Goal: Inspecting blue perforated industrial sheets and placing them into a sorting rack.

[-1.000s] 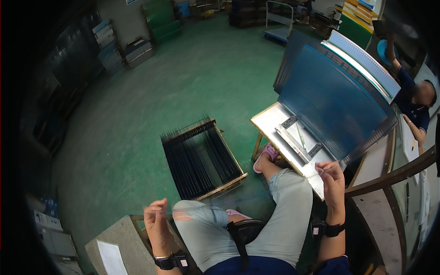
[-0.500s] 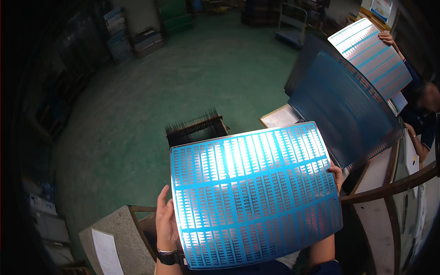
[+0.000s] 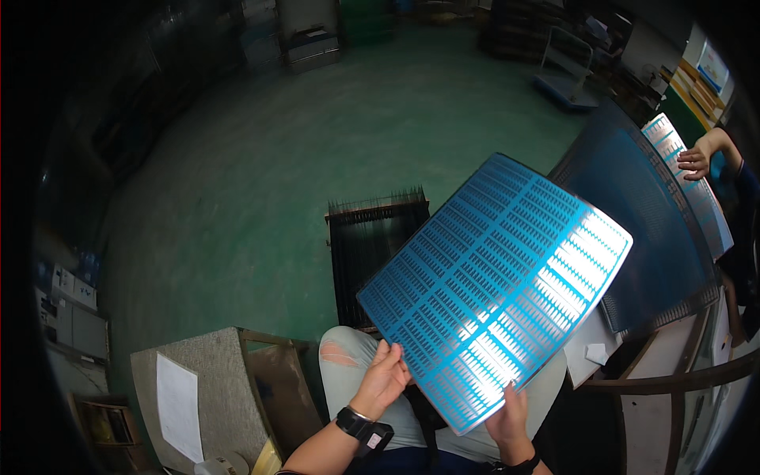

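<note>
A thin, stiff sheet with round corners [image 3: 483,289] is tilted in front of me, patterned in blue and shiny silver rows. My left hand [image 3: 382,381], with a dark band on its wrist, is closed on the sheet's lower left edge. Fingers of my right hand [image 3: 509,418] pinch the lower edge near the bottom corner; the thumb side shows in front. Beyond the sheet's left edge stands a dark rack with upright bristle-like pins [image 3: 356,245], partly covered by the sheet.
On the right leans a row of dark blue sheets [image 3: 653,237]. Behind it, another person's hand [image 3: 698,162] is at a similar bright sheet [image 3: 669,142]. A grey speckled box with a paper [image 3: 214,380] stands at lower left, a trolley [image 3: 566,87] far right.
The sheet has turned and swung right, its glare moving to the lower right. Both hands shifted along with it. My view has moved, showing more of the pin rack and my legs.
</note>
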`<act>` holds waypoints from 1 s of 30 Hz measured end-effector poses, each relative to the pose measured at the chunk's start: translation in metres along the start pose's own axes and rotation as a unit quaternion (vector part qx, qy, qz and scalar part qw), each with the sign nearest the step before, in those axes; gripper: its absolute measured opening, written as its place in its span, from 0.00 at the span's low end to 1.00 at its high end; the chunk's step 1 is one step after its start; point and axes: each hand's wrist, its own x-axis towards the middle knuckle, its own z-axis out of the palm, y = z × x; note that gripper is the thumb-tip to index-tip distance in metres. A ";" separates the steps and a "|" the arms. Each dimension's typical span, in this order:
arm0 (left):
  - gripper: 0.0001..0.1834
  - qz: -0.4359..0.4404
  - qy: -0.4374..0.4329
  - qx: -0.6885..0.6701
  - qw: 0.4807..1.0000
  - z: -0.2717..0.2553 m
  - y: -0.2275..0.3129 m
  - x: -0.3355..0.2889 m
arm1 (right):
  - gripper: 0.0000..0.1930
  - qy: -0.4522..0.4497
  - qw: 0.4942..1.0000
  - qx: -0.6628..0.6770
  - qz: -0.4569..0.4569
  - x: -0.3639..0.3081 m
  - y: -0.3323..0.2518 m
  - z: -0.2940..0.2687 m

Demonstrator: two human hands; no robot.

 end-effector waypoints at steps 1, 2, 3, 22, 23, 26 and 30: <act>0.05 -0.012 0.058 0.013 0.998 0.005 -0.011 0.006 | 0.24 0.048 0.997 -0.062 -0.012 0.002 0.008 -0.002; 0.05 -0.019 0.091 0.009 0.996 0.009 -0.016 0.012 | 0.22 0.093 0.988 -0.122 -0.021 0.007 0.011 0.003; 0.07 -0.052 0.067 0.055 0.995 0.002 -0.013 0.018 | 0.18 0.091 0.983 -0.153 -0.033 0.020 0.005 0.004; 0.07 0.287 0.277 0.720 0.567 -0.127 0.039 0.168 | 0.21 -0.026 0.820 -0.564 -0.099 0.201 0.100 0.030; 0.08 0.291 0.271 0.748 0.531 -0.128 0.038 0.171 | 0.22 -0.036 0.824 -0.551 -0.128 0.207 0.104 0.034; 0.14 0.251 0.241 0.806 0.479 -0.121 0.028 0.187 | 0.25 -0.074 0.832 -0.507 -0.212 0.243 0.122 0.024; 0.18 0.224 0.237 0.835 0.443 -0.121 0.022 0.192 | 0.26 -0.059 0.835 -0.546 -0.036 0.270 0.136 0.048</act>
